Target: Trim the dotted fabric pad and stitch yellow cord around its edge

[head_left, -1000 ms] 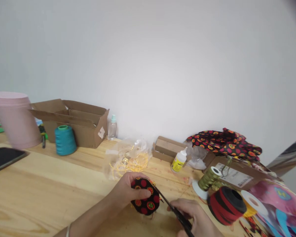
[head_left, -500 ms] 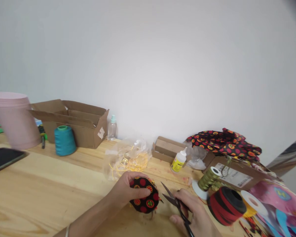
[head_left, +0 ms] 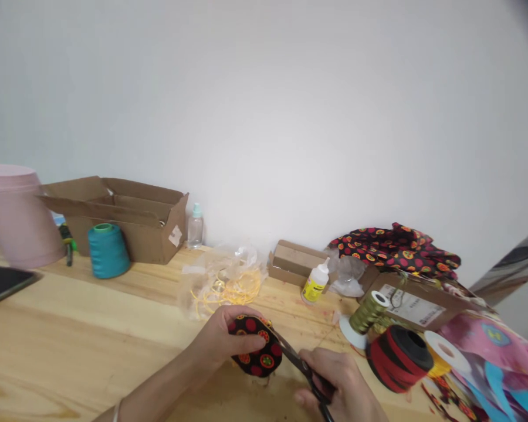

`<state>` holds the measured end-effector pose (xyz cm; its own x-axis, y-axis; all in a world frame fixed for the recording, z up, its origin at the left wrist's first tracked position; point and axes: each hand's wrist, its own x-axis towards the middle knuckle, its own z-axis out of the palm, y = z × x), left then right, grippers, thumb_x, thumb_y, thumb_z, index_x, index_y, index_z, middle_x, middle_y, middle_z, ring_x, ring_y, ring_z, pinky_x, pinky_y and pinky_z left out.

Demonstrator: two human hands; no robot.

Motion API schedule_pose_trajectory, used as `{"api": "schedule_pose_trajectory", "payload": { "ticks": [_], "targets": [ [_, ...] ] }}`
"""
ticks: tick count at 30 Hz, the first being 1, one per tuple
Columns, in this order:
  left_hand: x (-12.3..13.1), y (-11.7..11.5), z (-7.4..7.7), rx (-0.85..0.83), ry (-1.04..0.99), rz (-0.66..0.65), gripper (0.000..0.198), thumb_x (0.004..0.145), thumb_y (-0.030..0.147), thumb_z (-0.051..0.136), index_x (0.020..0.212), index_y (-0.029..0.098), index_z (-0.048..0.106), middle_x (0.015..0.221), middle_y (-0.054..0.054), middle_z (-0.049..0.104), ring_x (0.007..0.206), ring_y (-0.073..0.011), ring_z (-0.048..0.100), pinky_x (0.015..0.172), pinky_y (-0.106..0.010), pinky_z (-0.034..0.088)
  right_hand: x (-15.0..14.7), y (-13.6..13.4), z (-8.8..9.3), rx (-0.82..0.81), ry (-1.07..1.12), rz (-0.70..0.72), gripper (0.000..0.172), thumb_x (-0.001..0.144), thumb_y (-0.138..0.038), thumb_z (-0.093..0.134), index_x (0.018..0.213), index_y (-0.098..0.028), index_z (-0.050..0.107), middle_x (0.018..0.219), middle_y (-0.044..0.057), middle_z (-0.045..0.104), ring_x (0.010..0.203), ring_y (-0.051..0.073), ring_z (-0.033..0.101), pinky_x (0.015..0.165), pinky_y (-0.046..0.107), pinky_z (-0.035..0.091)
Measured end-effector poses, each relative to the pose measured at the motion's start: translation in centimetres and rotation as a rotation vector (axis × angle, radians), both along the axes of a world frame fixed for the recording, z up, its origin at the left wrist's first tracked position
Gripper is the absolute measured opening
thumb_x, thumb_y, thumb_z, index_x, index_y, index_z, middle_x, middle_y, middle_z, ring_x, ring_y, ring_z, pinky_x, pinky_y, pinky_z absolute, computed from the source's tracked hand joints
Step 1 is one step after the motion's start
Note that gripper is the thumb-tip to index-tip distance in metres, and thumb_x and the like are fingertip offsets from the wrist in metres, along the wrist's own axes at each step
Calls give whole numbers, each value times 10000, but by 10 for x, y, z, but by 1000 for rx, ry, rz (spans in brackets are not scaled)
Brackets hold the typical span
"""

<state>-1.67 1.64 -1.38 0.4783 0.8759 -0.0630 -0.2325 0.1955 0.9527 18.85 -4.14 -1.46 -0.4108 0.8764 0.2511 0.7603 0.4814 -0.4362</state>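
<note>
My left hand (head_left: 229,337) pinches a roundish piece of black patterned fabric (head_left: 257,366) with red, orange and green motifs, thumb lying across its face. Loose threads hang at its lower edge. My right hand (head_left: 334,375) grips black-handled scissors (head_left: 300,364). Their blades meet the fabric's upper right edge, and the tips are partly hidden there. Beyond the left hand, a clear plastic bag (head_left: 246,264) lies with yellow cord (head_left: 240,287).
Along the wall stand a pink bin (head_left: 20,217), an open cardboard box (head_left: 149,234), a teal thread cone (head_left: 108,252), a glue bottle (head_left: 315,284) and a small box (head_left: 293,261). At right are an olive spool (head_left: 369,313), red-black ribbon roll (head_left: 391,360) and bundled patterned cloth (head_left: 400,252).
The scissors have moved left and up from beside the fabric to its right edge, and their blades have come together. The left hand still holds the fabric. The view has shifted slightly.
</note>
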Motion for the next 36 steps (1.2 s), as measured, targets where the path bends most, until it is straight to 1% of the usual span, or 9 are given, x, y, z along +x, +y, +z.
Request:
{"api": "schedule_pose_trajectory", "payload": {
  "ticks": [3, 7, 11, 22, 28, 34, 36],
  "targets": [
    [3, -2, 0, -13, -25, 14, 219, 515, 206, 740, 699, 129, 649, 668, -52, 699, 626, -182, 622, 592, -259, 475, -2, -1, -2, 18, 22, 7, 300, 734, -427, 497, 593, -165, 449, 515, -47, 360, 458, 82, 358, 442, 199, 228],
    [8, -4, -3, -57, -77, 96, 236, 480, 201, 754, 671, 138, 629, 613, -28, 688, 568, -158, 610, 543, -235, 468, -4, -1, -7, 40, 30, -21, 311, 746, -435, 477, 597, -162, 461, 510, -47, 357, 455, 83, 352, 439, 201, 226],
    [10, -4, -4, -74, -101, 126, 253, 469, 194, 756, 677, 142, 621, 606, -16, 682, 568, -146, 603, 544, -226, 465, -6, 0, -9, 81, 54, -29, 311, 751, -433, 473, 610, -157, 484, 508, -43, 367, 453, 84, 356, 437, 198, 235],
    [9, -7, -1, -84, -81, 120, 258, 472, 197, 754, 683, 138, 618, 617, -19, 679, 579, -152, 598, 552, -236, 454, -8, -3, -4, 68, 42, -45, 302, 759, -427, 458, 621, -163, 502, 508, -39, 375, 458, 92, 359, 441, 201, 251],
    [8, -6, -3, -71, -79, 127, 254, 475, 184, 754, 684, 142, 616, 620, -18, 683, 586, -155, 600, 564, -239, 453, -8, -2, -5, 90, 41, -52, 308, 746, -432, 477, 588, -167, 474, 499, -51, 335, 443, 85, 329, 429, 202, 231],
    [7, -6, -5, -51, -84, 92, 232, 497, 194, 747, 687, 144, 625, 639, -20, 685, 593, -154, 603, 561, -236, 457, -7, -4, -4, 83, 2, -58, 293, 744, -431, 482, 658, -157, 538, 502, -36, 402, 454, 93, 363, 438, 198, 254],
    [7, -6, -4, -55, -80, 106, 237, 489, 192, 751, 686, 144, 628, 636, -17, 683, 591, -152, 602, 558, -230, 456, -7, -3, -4, 81, 1, -60, 309, 747, -443, 470, 662, -157, 548, 500, -29, 424, 454, 95, 375, 440, 199, 260]
  ]
}}
